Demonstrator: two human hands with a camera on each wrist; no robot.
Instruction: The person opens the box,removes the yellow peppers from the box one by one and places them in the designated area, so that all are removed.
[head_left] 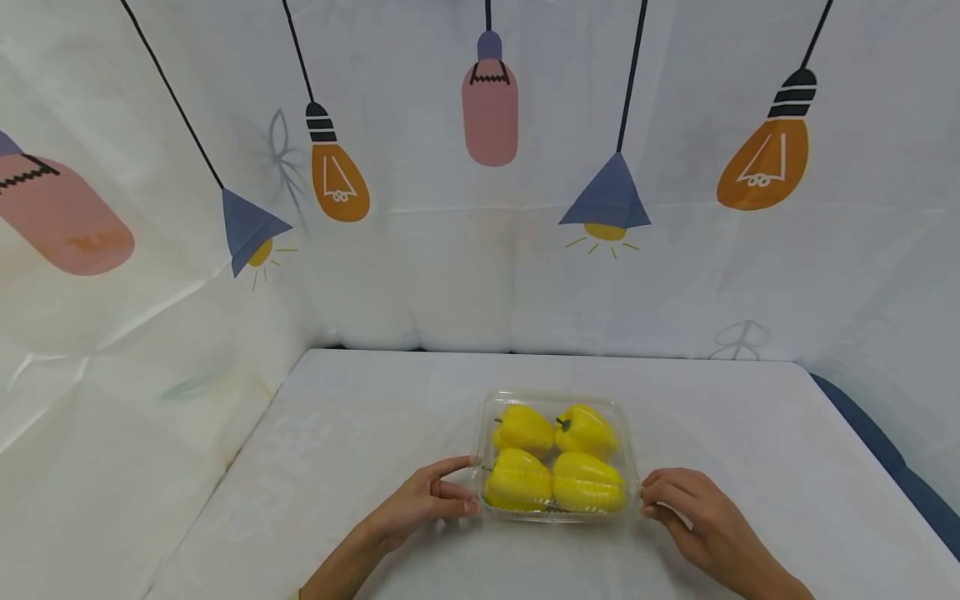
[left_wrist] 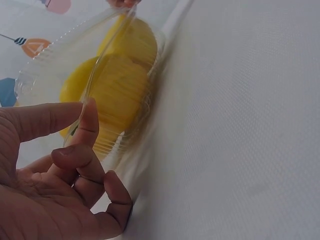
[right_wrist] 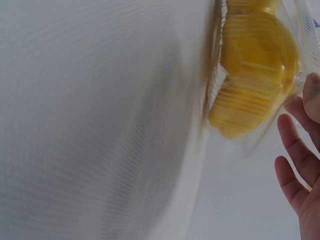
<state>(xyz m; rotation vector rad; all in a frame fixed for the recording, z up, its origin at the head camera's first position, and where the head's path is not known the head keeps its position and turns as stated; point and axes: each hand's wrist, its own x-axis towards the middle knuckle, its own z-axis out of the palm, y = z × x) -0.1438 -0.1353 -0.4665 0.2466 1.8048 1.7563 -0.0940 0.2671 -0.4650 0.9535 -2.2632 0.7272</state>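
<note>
A clear plastic clamshell container (head_left: pixel 557 517) lies on the white table, its lid down over several yellow bell peppers (head_left: pixel 518 481). At its left side, my left hand (head_left: pixel 422 505) pinches the rim between thumb and index finger; the left wrist view shows this pinch up close on the thin plastic edge (left_wrist: pixel 95 70), with the other fingers curled below. On the opposite side, my right hand (head_left: pixel 697 518) holds the right rim with thumb and index fingertips. In the right wrist view, the remaining fingers (right_wrist: pixel 294 142) extend loosely beside the container.
The white tabletop (head_left: pixel 390 400) spreads around the container. Behind it hangs a pale sheet (head_left: pixel 450 275) printed with lamps and bulbs, which also runs along the left side. Something dark blue (head_left: pixel 862 425) shows beyond the table's right edge.
</note>
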